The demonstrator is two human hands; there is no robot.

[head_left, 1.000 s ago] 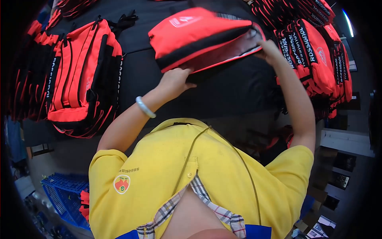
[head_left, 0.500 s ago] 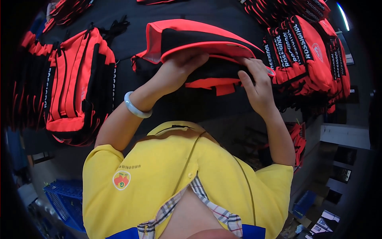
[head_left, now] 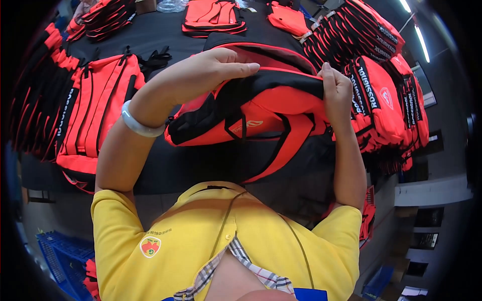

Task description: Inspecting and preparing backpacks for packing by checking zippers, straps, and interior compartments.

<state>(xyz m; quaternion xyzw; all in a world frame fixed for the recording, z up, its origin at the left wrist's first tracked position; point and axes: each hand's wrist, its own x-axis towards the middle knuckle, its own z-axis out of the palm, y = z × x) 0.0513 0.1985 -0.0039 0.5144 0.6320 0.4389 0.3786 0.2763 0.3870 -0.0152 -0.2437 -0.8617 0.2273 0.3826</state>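
Observation:
A coral-red and black backpack (head_left: 281, 105) is tilted up before me on the dark table, its mouth gaping along a red-edged zip opening. At the left end of that opening, my left hand (head_left: 226, 66) is closed over the edge, thumb lying along it and the fingertips partly hidden. My right hand (head_left: 336, 93) pinches the opposite end of the rim between thumb and curled fingers. A loose red and black strap (head_left: 288, 145) hangs from the bag toward me. Part of the grey lining shows inside the mouth.
Stacks of similar backpacks stand left (head_left: 98, 108) and right (head_left: 379, 103) of me. Another backpack (head_left: 213, 17) lies farther back beside clear plastic wrap (head_left: 172, 5). The dark table (head_left: 201, 168) ends just before my body. A blue crate (head_left: 65, 261) is below at left.
The backpack has turned so its strapped side faces me, and its mouth is spread wider. Both hands now grip the rim; the right hand's fingers have closed. My view has shifted farther back.

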